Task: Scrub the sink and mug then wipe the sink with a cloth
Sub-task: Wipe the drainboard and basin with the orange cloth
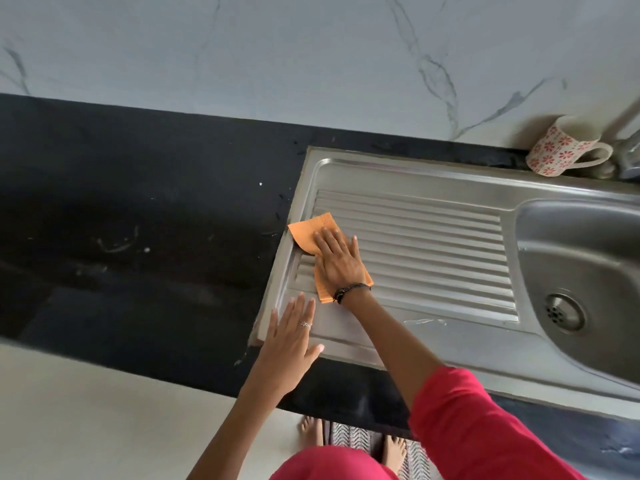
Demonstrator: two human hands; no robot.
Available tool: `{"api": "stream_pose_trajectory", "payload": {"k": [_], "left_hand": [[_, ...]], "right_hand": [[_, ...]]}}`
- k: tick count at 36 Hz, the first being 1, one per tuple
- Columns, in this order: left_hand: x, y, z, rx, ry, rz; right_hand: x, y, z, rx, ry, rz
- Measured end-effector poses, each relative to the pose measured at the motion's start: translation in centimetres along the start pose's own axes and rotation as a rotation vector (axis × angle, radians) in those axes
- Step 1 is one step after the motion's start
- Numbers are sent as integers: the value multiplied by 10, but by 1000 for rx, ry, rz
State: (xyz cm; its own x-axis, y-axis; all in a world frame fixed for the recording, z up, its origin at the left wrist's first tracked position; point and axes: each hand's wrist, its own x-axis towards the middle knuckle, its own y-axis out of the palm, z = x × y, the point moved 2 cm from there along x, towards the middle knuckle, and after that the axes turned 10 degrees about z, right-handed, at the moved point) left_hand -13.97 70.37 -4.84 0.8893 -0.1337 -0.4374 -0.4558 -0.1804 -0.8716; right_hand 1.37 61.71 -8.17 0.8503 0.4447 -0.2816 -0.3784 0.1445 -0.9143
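Note:
A steel sink (450,344) with a ribbed drainboard is set into a black counter, its bowl and drain (563,313) at the right. An orange cloth (308,232) lies on the drainboard's left end. My right hand (337,259) presses flat on the cloth with straight fingers. My left hand (289,336) rests open on the sink's near left corner, fingers spread, holding nothing. A white mug with red flowers (561,147) lies tilted on its side at the back of the sink, by the wall.
The black counter (138,220) stretches to the left of the sink, with a few white specks on it. A marble wall stands behind. A metal tap base (628,147) is at the far right next to the mug. My feet stand on a patterned mat (349,441) below.

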Motion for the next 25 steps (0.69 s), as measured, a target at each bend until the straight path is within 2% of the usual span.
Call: {"api": "stream_pose_trajectory", "payload": {"k": [2, 7, 12, 15, 20, 25], "left_hand": [[1, 1, -9, -14, -19, -22], [4, 2, -41, 15, -32, 61], [8, 10, -72, -18, 6, 61], [7, 15, -89, 11, 15, 53], [7, 22, -115, 3, 45, 49], [5, 26, -125, 1, 45, 45]], "right_hand": [[-6, -1, -7, 36, 1, -40], [-31, -3, -43, 87, 96, -47], [-61, -11, -101, 120, 215, -187], [-84, -12, -140, 93, 268, -109], [-117, -14, -204, 88, 430, -147], [-145, -20, -231, 157, 523, -150]]}}
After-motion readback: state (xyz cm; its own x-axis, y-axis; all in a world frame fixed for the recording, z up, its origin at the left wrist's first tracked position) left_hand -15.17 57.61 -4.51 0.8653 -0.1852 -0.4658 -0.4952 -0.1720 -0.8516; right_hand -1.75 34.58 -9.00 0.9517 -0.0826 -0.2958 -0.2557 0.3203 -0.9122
